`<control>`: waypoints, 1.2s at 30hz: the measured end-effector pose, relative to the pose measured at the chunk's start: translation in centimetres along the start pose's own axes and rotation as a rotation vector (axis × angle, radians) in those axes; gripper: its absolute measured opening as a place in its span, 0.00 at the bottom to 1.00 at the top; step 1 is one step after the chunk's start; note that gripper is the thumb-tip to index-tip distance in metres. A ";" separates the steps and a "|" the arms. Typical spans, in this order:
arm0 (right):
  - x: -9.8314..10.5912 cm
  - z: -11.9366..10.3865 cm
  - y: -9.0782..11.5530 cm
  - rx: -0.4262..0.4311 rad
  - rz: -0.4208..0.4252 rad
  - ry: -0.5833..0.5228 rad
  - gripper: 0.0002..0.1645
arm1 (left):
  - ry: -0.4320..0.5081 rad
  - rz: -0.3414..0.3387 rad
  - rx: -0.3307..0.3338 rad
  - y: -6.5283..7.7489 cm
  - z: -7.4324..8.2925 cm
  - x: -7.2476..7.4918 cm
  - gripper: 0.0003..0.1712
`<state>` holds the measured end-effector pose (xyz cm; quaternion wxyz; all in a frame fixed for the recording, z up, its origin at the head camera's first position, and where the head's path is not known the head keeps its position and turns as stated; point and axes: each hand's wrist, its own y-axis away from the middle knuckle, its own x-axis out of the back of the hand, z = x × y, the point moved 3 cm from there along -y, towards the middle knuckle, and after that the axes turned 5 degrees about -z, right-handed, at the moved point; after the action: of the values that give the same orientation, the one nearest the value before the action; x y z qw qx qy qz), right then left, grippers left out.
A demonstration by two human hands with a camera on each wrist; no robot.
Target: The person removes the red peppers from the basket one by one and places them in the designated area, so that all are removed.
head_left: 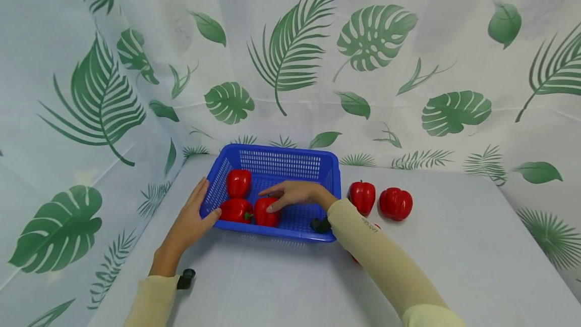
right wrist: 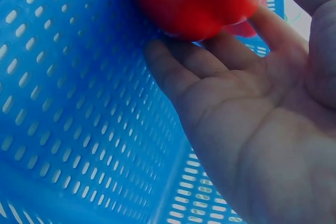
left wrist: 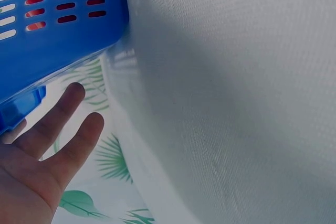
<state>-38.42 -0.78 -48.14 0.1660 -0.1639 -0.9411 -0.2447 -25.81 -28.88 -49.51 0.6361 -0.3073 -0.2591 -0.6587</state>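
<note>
Right grip [head_left: 297, 193] holds a glossy, lobed pepper [head_left: 265, 217] in a slotted basket [head_left: 281, 232]

Inside the blue basket [head_left: 290, 149], bare floor lies on the far and near sides of my right hand [head_left: 297, 192] | Blocked: red peppers [head_left: 238, 183] crowd its left half, one in my grip; my left hand [head_left: 195, 213] lines the left rim | Right: more peppers [head_left: 396, 204], my sleeve [head_left: 381, 254] across the near corner | Room: white tabletop [head_left: 254, 286] in front.
</note>
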 end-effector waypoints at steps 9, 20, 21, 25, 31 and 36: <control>-0.1 0.3 -0.1 0.017 0.018 0.003 0.38 | -0.010 0.000 -0.002 0.1 0.3 0.1 0.53; 0.1 0.2 0.0 0.075 0.067 0.033 0.33 | -0.007 0.008 -0.005 0.0 0.1 -0.1 0.53; 0.1 0.2 0.0 0.078 0.067 0.029 0.33 | -0.007 0.009 -0.003 0.0 0.1 -0.1 0.53; 0.3 0.2 0.2 0.083 0.084 0.043 0.32 | -0.010 0.009 -0.001 0.0 0.1 -0.1 0.53; 0.7 0.1 0.3 0.090 0.132 0.054 0.31 | -0.012 0.007 -0.003 0.0 0.2 -0.1 0.52; 1.0 -0.3 0.5 0.111 0.139 0.037 0.32 | -0.020 0.001 -0.003 0.0 0.2 0.0 0.52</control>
<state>-39.05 -0.35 -47.30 0.2087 -0.2147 -0.9364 -0.1830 -25.79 -28.74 -49.37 0.6331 -0.3150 -0.2643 -0.6558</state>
